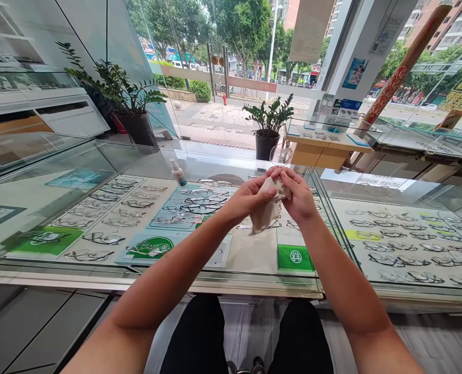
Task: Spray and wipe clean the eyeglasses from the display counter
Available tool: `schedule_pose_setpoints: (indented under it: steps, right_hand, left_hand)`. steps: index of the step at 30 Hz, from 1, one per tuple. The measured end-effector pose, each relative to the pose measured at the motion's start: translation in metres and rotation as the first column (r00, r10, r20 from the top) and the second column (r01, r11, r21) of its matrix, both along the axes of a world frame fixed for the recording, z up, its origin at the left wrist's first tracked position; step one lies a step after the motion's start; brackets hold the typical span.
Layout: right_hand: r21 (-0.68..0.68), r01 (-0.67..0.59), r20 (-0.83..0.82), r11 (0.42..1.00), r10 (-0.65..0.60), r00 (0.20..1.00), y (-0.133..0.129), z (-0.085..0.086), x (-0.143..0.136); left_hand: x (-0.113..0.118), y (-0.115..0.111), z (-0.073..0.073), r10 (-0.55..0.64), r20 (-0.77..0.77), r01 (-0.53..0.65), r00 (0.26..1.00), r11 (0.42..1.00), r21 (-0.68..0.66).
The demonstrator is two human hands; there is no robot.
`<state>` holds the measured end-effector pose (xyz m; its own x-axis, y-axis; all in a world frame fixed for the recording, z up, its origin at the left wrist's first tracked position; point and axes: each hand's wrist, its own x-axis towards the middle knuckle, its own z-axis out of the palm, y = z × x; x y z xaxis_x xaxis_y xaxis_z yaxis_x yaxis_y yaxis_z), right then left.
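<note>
We had the thin-rimmed glasses point(281, 155) up at our fingertips, above the near-middle of the counter, one round lens showing beyond the hands and the rest hidden by fingers and cloth. Our left hand point(251, 195) had its thumb and fingers clamped on the pale cloth point(263, 214), whose loose end hung down below. Our right hand point(299, 197) had its fingers bent in and together on the cloth's upper part; we could not tell how much of the frame it gripped.

We judged that the glasses could slip out and knock on the glass below, since so little of them seemed held and the cloth came between skin and rim. Squeezing or twisting with both hands might bend so slim a rim, and grit caught in the cloth might scratch the lens.

Under our hands lay the glass display counter point(250, 281), with rows of spectacle frames point(203, 201) inside and a green box point(295, 257) at its near side. The spray bottle point(178, 172) stood on top, left of our hands and farther off. Beyond were two potted plants point(137, 127) point(267, 143), a wooden display table point(309, 153) at far right, and tall windows onto a paved, tree-lined street.
</note>
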<state>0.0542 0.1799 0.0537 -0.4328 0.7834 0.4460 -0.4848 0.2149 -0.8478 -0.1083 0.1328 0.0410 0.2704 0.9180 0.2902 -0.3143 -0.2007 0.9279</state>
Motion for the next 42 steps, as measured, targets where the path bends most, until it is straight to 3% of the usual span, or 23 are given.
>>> schedule_pose_setpoints:
  steps: [18,33,42]
  right_hand:
    - [0.008,-0.027,0.06,1.0,0.027,0.998,0.0042,-0.0054,0.0024]
    - [-0.044,-0.016,0.019,0.999,0.017,1.0,0.006,-0.0043,-0.0008]
    - [-0.049,-0.002,0.051,0.999,0.005,0.999,0.0075,-0.0056,0.0007]
  left_hand:
    - [-0.0031,0.0037,-0.0046,0.037,-0.095,-0.035,0.995,0.999,0.017]
    - [-0.0009,0.0046,-0.0036,0.052,-0.041,-0.05,0.998,0.997,0.051]
    - [-0.0046,0.0078,-0.0078,0.057,-0.083,-0.052,0.995,0.997,0.054]
